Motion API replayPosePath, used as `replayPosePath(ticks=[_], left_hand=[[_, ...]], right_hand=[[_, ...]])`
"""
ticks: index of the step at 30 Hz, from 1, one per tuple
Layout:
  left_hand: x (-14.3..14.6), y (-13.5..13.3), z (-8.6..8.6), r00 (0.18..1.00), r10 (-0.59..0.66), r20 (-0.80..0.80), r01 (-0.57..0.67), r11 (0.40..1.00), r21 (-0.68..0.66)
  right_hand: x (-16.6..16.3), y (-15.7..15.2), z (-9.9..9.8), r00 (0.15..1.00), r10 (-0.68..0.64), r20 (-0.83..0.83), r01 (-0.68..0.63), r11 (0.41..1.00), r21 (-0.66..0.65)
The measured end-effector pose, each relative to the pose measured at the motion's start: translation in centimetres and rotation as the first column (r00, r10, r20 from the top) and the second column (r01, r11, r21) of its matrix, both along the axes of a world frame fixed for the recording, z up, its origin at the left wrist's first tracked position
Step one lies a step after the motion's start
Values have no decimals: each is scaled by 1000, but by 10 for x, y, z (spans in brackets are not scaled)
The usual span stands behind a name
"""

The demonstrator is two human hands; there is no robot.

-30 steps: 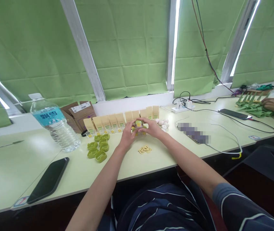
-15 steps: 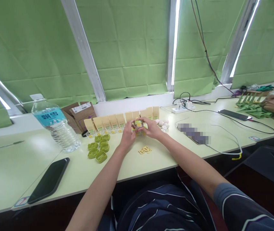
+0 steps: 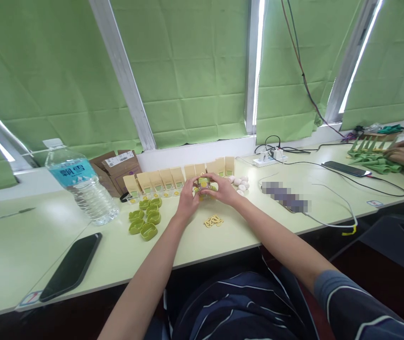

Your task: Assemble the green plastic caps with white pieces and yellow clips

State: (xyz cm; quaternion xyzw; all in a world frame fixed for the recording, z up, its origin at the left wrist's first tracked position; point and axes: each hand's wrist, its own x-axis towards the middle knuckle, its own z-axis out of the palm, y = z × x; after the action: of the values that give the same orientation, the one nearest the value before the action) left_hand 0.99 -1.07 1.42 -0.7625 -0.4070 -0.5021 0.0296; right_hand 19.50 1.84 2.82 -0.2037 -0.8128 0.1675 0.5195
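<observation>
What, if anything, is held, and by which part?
The left hand and right hand hold a yellow-marked item by opposite sides; exact contacts are unclear.

Green fabric (image 3: 194,71) hangs over the windows along the whole far side before me, its creases forming large squares. Grey window frames (image 3: 122,71) show between the panels, and bright daylight (image 3: 257,61) enters as thin strips (the one right of centre looks almost white to me). Below runs a low white wall (image 3: 187,155). Against it stands a long, pale table (image 3: 233,236), a seam crossing its left part. Underneath, everything is dark.
</observation>
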Motion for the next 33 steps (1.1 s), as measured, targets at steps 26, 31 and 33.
replayPosePath(ticks=[26, 31, 33], left_hand=[[7, -6, 7, 1000, 9, 19, -9, 1000, -30], [3, -3, 5, 997, 79, 26, -77, 994, -78], [2, -2, 4, 995, 103, 16, -101, 989, -113]], right_hand=[[5, 10, -4, 998, 28, -64, -37, 990, -136], [18, 25, -6, 987, -160, 20, 161, 986, -51], [24, 28, -6, 969, -235, 81, 240, 969, -52]])
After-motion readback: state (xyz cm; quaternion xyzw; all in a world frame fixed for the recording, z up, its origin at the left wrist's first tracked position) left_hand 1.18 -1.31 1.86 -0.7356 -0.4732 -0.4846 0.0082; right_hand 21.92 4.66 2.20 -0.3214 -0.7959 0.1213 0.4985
